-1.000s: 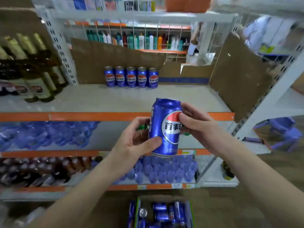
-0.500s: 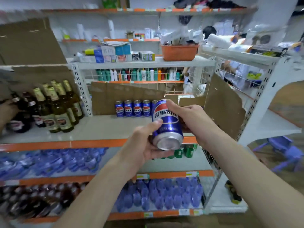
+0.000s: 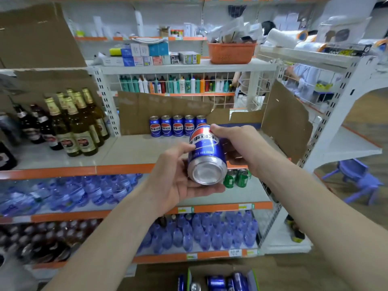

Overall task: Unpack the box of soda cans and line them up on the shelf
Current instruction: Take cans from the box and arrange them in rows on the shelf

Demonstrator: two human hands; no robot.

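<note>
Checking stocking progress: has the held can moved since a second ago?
Yes. The can has tipped top-forward toward the shelf row, its base now facing the camera.

White shelf, five blue cans in back row, beer bottles at left

You face white metal shelving with orange edge strips; brown cardboard panels line its back and right side; wood-look floor lies to your right, with a purple plastic chair; lighting is bright and even.
</note>
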